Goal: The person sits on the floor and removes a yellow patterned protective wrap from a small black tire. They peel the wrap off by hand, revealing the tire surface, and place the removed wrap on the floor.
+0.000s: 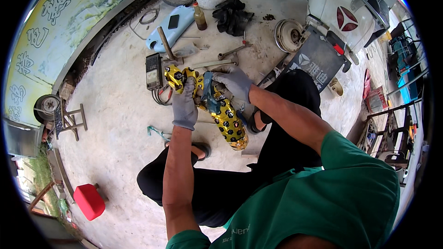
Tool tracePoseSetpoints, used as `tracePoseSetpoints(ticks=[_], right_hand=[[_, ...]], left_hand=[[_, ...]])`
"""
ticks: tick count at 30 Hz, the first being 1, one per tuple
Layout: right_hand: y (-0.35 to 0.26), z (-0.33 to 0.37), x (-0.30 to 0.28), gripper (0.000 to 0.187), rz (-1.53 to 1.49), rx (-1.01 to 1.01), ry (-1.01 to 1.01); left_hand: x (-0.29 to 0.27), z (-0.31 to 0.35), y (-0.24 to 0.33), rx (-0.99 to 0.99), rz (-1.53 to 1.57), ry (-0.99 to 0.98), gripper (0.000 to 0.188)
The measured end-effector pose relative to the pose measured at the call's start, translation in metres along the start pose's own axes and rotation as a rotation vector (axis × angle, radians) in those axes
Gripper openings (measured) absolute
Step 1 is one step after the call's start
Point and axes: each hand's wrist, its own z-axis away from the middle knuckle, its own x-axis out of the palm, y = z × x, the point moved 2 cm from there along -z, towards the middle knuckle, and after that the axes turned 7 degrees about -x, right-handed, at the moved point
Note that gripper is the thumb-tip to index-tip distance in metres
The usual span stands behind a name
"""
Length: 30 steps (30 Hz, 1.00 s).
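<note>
Both of my hands wear grey gloves. Between my knees stands a long, tilted bundle in shiny gold wrapping with dark round spots [230,122], its lower end toward me. What is inside is mostly hidden. My left hand [185,106] is closed on the crumpled upper part of the gold wrapping. A dark blue-green plastic strip [211,94] lies across the bundle's middle. At the top of this strip, the fingers of my right hand [233,83] are bent and closed on it.
Beyond the bundle lie a black box with cables [153,71], a wooden-handled hammer [165,44] and a light-blue panel [161,34] bearing a phone [173,21]. A bottle [200,17] and black plastic [232,16] lie farther off. A scooter [318,7] stands right; a red stool [90,202], lower left.
</note>
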Motion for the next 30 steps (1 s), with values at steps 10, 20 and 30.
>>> tracePoseSetpoints(ticks=[10,20,30], right_hand=[[-0.033,0.000,0.008,0.026,-0.106,-0.134,-0.304],[0.086,0.018,0.000,0.054,0.035,0.335,-0.156],[0.104,0.008,0.011,0.045,-0.774,0.473,-0.324]], left_hand=[[0.005,0.008,0.009,0.025,-0.571,-0.113,0.019],[-0.011,0.011,0.004,0.060,-0.267,-0.133,0.013],[-0.019,0.013,0.007,-0.059,0.247,-0.076,0.020]])
